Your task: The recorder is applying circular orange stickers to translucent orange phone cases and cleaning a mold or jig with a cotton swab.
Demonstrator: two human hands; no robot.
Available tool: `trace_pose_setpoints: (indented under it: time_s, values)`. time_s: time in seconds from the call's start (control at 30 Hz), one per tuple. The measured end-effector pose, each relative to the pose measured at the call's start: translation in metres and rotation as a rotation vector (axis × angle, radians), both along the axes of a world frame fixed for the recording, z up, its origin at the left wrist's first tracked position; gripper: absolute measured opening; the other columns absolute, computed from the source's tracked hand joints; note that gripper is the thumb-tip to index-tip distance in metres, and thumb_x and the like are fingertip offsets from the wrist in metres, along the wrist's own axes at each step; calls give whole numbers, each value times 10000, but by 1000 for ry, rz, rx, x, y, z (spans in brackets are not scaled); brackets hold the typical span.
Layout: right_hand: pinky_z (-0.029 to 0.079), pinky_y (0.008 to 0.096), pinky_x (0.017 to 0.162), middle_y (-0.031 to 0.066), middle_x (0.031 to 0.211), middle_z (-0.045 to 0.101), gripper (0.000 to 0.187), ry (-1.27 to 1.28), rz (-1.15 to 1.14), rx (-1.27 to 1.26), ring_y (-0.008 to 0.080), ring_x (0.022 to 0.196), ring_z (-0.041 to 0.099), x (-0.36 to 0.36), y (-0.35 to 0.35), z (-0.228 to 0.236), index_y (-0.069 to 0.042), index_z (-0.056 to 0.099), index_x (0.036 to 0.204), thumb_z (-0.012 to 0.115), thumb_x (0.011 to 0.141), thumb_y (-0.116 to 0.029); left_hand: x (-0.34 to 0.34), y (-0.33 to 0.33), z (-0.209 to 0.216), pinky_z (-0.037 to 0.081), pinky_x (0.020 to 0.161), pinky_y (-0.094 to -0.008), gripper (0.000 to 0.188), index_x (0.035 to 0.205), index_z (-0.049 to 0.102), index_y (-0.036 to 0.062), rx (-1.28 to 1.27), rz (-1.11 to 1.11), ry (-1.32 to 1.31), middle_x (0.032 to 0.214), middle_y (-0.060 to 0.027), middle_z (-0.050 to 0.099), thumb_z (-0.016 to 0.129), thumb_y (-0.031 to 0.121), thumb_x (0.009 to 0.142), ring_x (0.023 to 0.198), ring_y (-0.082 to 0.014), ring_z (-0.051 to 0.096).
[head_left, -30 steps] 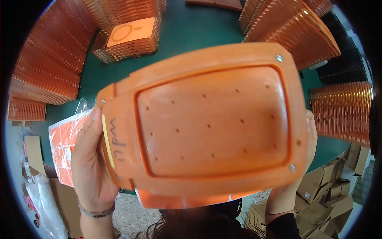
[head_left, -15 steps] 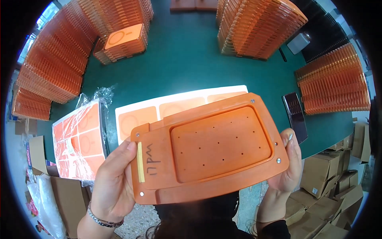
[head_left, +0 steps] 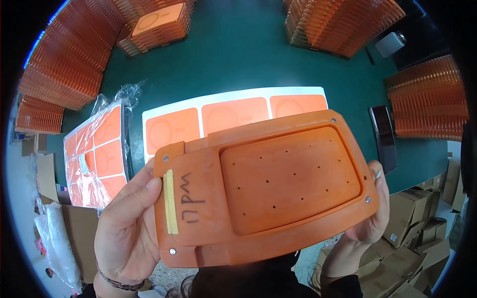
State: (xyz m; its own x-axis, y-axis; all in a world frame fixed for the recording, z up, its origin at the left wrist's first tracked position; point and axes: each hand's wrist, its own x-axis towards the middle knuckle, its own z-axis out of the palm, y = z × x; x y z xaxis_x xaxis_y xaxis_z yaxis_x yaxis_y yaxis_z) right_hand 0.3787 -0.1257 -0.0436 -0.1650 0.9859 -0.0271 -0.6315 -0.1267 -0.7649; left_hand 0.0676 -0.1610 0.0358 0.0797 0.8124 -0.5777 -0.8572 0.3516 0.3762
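Observation:
An orange plastic fixture plate (head_left: 293, 179) with a recessed rounded rectangle, small holes and corner screws is held up in front of me, tilted. A strip of yellow tape and handwritten marks sit on its left end. My left hand (head_left: 129, 223) grips that end, thumb on the face by the tape. My right hand (head_left: 370, 218) is wrapped round the right edge; most of its fingers are hidden behind the plate. Beyond the plate, partly covered by it, a white sheet with orange square stickers (head_left: 233, 111) lies on the green table (head_left: 238, 54).
On the left lies a plastic-wrapped pack of orange sticker sheets (head_left: 99, 154). Tall stacks of orange clear cases (head_left: 74, 59) line the far left, with more stacks (head_left: 343, 25) at the far right. A dark phone (head_left: 382, 139) rests at right. Cardboard boxes (head_left: 405, 213) stand below the table's right edge.
The plate has come slightly closer and shifted to the right, with both hands still on it. The table and stacks sit higher in the view.

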Motion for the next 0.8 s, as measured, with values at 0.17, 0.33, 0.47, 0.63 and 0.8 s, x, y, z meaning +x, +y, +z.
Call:
trace_pose_setpoints:
  time_s: [0.17,0.33,0.47,0.63,0.8]
  values:
    - [477,254,787,101,978,568,188,-143,-4,8,135,899,582,-3,4,5,-49,416,1055,386,1084,-233,-2,-6,-10,530,1044,-496,481,1508,241,-71,-92,49,-4,1464,-305,443,336,68,1058,1290,-388,558]
    - [454,239,767,82,940,560,179,-182,113,35,109,853,550,-3,9,5,-59,403,1040,402,1079,-234,-6,-15,-24,549,1030,-433,446,1480,293,-76,-152,13,19,1412,-266,517,351,102,1074,1241,-326,613]
    - [438,226,725,67,909,559,181,-198,169,22,82,810,530,-10,11,6,-59,395,1042,419,1073,-236,-6,-15,-23,552,1026,-442,440,1476,303,-71,-187,9,-13,1405,-257,529,352,106,1076,1240,-322,615]
    - [417,204,675,62,898,553,188,-224,151,-18,66,765,516,-9,11,0,-60,390,1036,416,1074,-242,-7,-14,-21,561,1015,-447,444,1478,298,-70,-208,28,38,1405,-266,525,364,99,1072,1239,-319,617]
    - [421,215,705,61,909,541,199,-169,217,19,77,806,519,0,12,-5,-64,391,1020,415,1075,-254,0,-3,-11,593,969,-429,452,1470,287,-82,-181,15,173,1383,-280,530,385,80,1059,1216,-333,630]
